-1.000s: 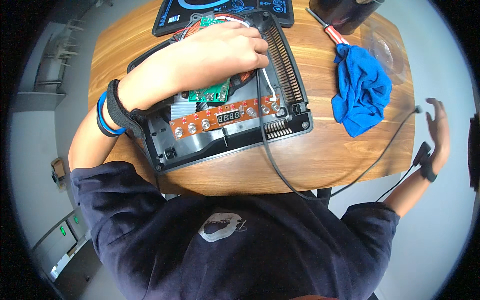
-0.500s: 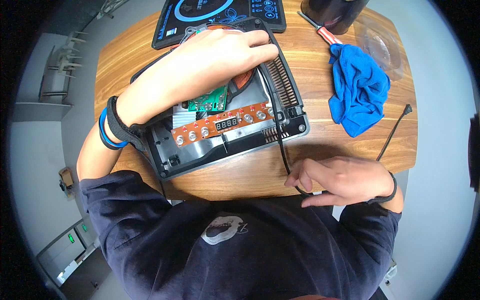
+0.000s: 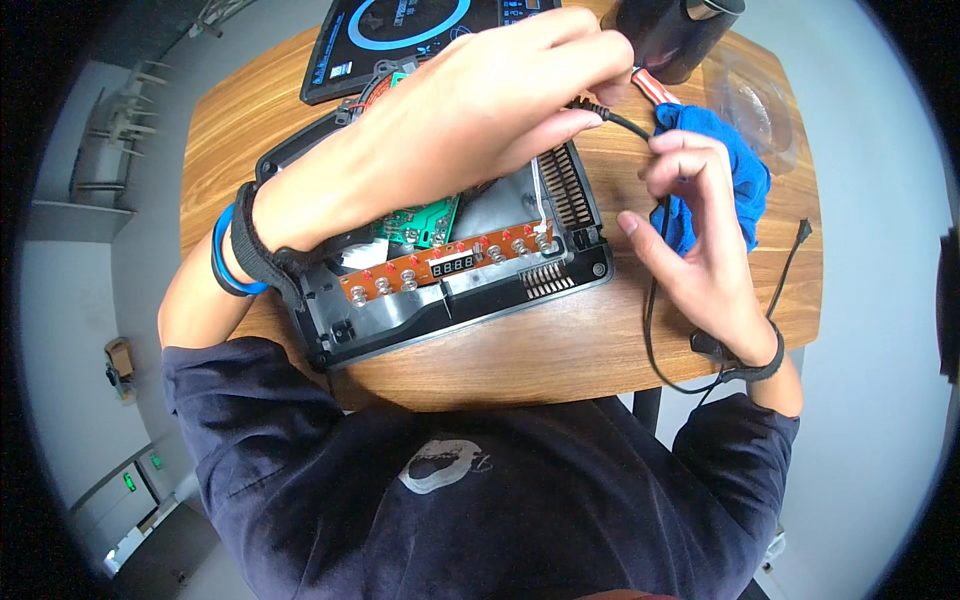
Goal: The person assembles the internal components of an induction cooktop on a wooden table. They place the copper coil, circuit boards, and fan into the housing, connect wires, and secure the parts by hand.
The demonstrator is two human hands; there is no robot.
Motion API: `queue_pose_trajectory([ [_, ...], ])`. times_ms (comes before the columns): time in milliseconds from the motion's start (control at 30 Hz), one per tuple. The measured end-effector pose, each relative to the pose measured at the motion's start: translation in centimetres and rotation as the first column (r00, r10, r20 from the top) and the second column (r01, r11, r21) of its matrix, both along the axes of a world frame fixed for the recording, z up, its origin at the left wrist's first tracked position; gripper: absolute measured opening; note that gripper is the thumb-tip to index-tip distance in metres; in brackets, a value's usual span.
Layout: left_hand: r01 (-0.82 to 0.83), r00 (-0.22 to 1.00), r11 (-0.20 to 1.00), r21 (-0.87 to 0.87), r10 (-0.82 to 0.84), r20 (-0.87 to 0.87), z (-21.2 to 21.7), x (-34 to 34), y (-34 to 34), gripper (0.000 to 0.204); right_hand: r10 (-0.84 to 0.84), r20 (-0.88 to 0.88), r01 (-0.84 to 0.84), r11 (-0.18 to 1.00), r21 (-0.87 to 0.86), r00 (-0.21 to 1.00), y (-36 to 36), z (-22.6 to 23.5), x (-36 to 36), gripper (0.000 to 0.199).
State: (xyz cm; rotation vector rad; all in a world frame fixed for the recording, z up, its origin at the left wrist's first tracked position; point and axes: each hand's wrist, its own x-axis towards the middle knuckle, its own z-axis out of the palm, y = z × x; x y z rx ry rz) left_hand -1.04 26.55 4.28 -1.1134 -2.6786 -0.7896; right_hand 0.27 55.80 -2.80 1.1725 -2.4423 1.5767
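Here and now, with twelve o'clock pointing away from the person, the left hand (image 3: 545,85) pinches the cord (image 3: 590,107) at its ribbed end between thumb and fingertips. The right hand (image 3: 705,235), towards half past four from it, is spread, thumb apart from the curled fingers; whether it touches the cord, I cannot tell. The left hand is nearer the ribbed end. From that pinch the cord's long axis runs towards four o'clock, bends to six behind the right fingers, then loops round to the plug (image 3: 804,231), at three o'clock from the right hand and nearer to it.

At seven o'clock from the left hand lies the uncovered housing (image 3: 470,306), the left forearm crossing above it, with an orange board (image 3: 385,284) and a green board (image 3: 435,222) inside. Just past the right fingers, at one o'clock, is a blue cloth (image 3: 745,170); farther out are a screwdriver (image 3: 655,87), a dark pot (image 3: 665,40) and, at half past nine from the left hand, a cooktop panel (image 3: 420,30).
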Motion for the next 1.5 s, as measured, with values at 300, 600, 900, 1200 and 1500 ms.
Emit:
queue_pose_trajectory([
  [300,-0.039,0.987,0.995,0.086,0.025,0.157,0.4,1.0,0.1,0.029,0.005,0.023,-0.006,0.999,0.053,1.000,-2.2,0.1,-2.5,0.072],
  [600,-0.353,0.935,0.920,-0.173,0.338,-0.112,-2.4,5.5,-7.2,0.082,-0.001,0.081,-0.018,0.973,0.231,0.997,0.6,1.0,-4.6,0.030],
  [900,-0.331,0.936,0.885,-0.327,0.263,-0.235,-2.6,5.4,-8.9,0.062,0.077,0.042,-0.085,0.961,0.261,0.996,0.6,1.8,-5.3,0.023],
  [1200,-0.116,0.964,0.962,-0.247,0.169,0.207,-2.7,2.8,-4.7,0.092,0.127,-0.030,-0.110,0.936,0.336,0.991,-0.9,4.6,-4.1,0.023],
  [1500,-0.165,0.926,0.962,-0.219,0.227,0.302,1.1,2.1,-5.6,0.077,0.129,0.246,-0.202,0.932,0.301,0.961,-0.4,6.6,-1.5,0.026],
])
